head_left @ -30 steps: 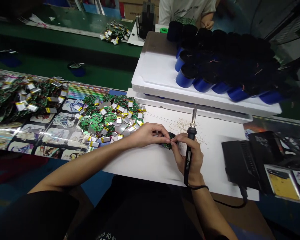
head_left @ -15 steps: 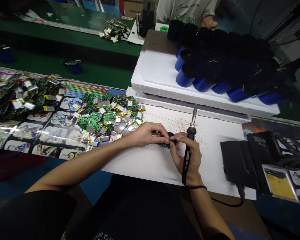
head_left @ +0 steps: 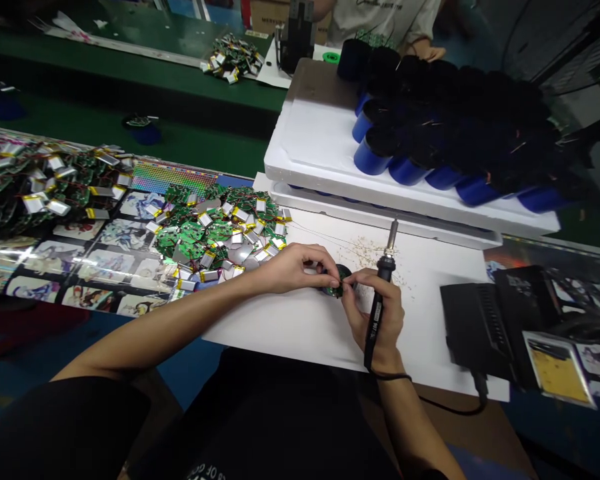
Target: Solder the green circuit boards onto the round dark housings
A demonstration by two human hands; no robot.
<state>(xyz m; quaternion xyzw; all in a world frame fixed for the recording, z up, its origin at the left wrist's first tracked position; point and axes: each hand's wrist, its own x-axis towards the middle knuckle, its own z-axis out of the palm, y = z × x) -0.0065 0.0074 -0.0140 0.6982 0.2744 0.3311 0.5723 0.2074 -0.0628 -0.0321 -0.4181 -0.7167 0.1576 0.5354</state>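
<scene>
Two hands pinch a small round circuit board (head_left: pixel 339 285) above a white sheet (head_left: pixel 290 327), the left hand (head_left: pixel 295 270) from the left. The right hand (head_left: pixel 387 320) also grips a soldering iron (head_left: pixel 376 323), and a heap of batteries and boards (head_left: pixel 215 230) lies just left.

Beside my soldering iron (head_left: pixel 379 313), my fingers (head_left: pixel 351 284) hide most of the small green circuit board (head_left: pixel 337 291); its details blur.

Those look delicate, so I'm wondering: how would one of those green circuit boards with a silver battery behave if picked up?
The flat green circuit boards probably feel light and stiff. The thin wires to the silver batteries look fragile, so a battery would likely dangle. Heaped loosely, they'd probably slide.
</scene>
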